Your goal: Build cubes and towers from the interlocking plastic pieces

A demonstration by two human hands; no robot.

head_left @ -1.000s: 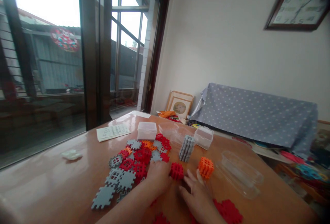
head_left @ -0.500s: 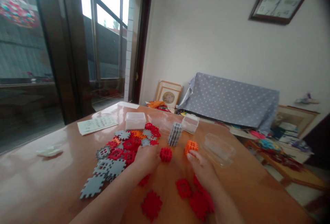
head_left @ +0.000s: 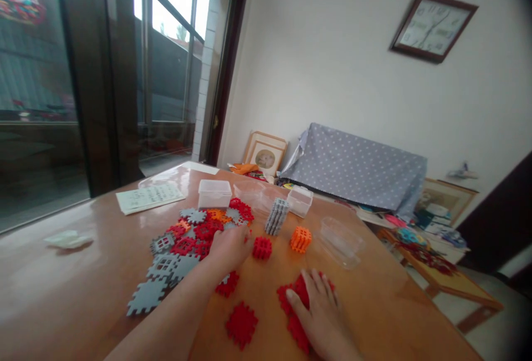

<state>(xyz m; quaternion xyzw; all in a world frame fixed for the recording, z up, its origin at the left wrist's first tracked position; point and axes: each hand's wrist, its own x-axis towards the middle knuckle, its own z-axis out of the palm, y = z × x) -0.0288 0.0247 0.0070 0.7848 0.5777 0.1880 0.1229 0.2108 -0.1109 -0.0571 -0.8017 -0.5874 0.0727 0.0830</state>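
Observation:
My left hand (head_left: 231,247) is at the right edge of a pile of interlocking plastic tiles (head_left: 206,230) in red, grey and orange. Its fingers are curled together, and what they hold, if anything, is hidden. My right hand (head_left: 318,311) lies with its fingers spread over several red tiles (head_left: 296,330) at the near right, covering part of them. Between the hands stand a red stack of tiles (head_left: 262,248), an orange stack (head_left: 300,240) and a taller grey stack (head_left: 276,217). Closer to me lies a single red tile (head_left: 241,324), with another red piece (head_left: 228,284) beside my left forearm.
Two clear plastic boxes (head_left: 214,194) stand behind the pieces, and a clear lid or tray (head_left: 341,242) lies at right. Written paper sheets (head_left: 150,199) and a crumpled wrapper (head_left: 68,240) are on the left of the wooden table (head_left: 91,289). A low wooden stool (head_left: 446,275) stands beyond its right edge.
My right hand has left the orange stack, come back towards me and settled over the red tiles. My left hand stays by the pile. The camera view has shifted slightly.

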